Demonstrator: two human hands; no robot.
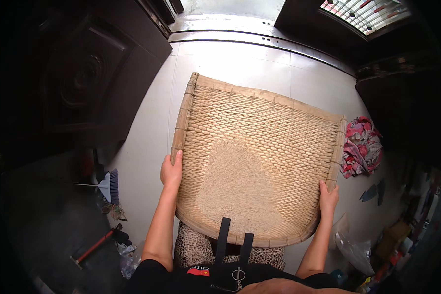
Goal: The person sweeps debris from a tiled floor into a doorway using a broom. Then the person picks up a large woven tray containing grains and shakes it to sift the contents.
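Note:
In front of my body I hold a wide woven bamboo winnowing basket (264, 117), its curved rim nearest me and its straight edge far away. A heap of small pale grains (240, 181) lies spread over its near middle. My left hand (171, 169) is closed round the left side rim, thumb on top. On the right side rim, my right hand (329, 196) grips lower down, closer to me. Most fingers of both hands are hidden beneath the rim. The basket is tilted, its left far corner standing farther out than the right one.
Dark door panels (78, 73) stand at left and upper right, with a metal threshold (259, 38) between them. A crumpled red-and-grey patterned cloth (361, 147) lies on the pale tiled floor (147, 127). A broom (109, 186) is at left, clear plastic bags (354, 250) at lower right.

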